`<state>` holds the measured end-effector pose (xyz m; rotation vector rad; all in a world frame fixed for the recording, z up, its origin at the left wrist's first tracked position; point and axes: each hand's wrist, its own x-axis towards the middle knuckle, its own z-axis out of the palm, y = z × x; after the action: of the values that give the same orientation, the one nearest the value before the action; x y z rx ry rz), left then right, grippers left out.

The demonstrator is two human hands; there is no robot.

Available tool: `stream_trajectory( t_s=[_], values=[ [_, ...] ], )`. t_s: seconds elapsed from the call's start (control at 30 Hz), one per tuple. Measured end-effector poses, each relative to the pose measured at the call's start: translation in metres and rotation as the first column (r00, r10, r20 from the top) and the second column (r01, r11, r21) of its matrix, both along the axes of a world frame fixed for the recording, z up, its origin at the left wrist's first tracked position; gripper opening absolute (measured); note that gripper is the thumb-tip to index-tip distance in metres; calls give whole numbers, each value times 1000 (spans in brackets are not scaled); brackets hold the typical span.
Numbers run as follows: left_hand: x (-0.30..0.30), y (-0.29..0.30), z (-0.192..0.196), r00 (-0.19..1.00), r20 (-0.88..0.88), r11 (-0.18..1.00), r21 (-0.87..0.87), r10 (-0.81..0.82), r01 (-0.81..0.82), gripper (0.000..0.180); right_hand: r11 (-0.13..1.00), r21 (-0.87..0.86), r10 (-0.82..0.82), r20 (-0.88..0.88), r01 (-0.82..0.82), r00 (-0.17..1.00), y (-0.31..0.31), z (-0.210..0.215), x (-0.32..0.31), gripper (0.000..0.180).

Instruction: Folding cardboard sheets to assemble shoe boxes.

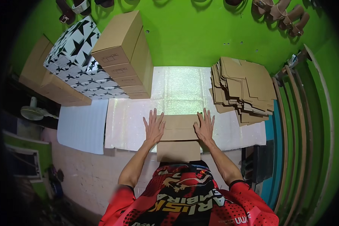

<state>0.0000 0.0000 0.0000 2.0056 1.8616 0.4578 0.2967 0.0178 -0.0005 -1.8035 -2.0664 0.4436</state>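
A brown cardboard box (178, 130) lies in front of me at the near edge of the table, with a flap or panel (178, 151) reaching toward my body. At its left side is my left hand (154, 126), fingers spread and pointing away from me. My right hand (205, 129) rests at the opposite side, its fingers also apart, the thumb on the cardboard. Neither hand is closed around the box. Whether the box is fully formed or partly folded I cannot tell.
Shiny white sheeting (132, 124) covers the table. Stacked brown boxes (130, 56) and star-patterned boxes (79, 49) stand at the back left. A pile of flat cardboard blanks (248, 83) sits on the right. Sandals (282, 15) hang on the green wall. A small fan (34, 111) is at left.
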Motion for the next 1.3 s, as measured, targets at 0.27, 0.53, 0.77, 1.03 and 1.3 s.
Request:
stream_trajectory(
  t_s=[0.27,0.53,0.77,1.03,1.3],
  values=[
    [27,0,-4,993,-107,996,75,-44,52,65,962,63,255,131,-265,958,-2,14,-88,86],
    [40,-5,-10,978,-201,987,161,55,-22,66,999,-3,35,140,-34,990,-8,0,-40,86],
    [16,-7,-1,966,-244,990,85,-87,111,62,978,-72,204,194,-194,959,-11,6,-51,85],
    [52,-11,-5,967,-208,986,59,-144,159,62,960,-2,279,114,-280,954,-22,-2,-67,79],
    [25,-24,-9,994,-99,995,92,-40,49,63,976,-30,218,202,-216,955,10,19,-15,78]
  ],
)
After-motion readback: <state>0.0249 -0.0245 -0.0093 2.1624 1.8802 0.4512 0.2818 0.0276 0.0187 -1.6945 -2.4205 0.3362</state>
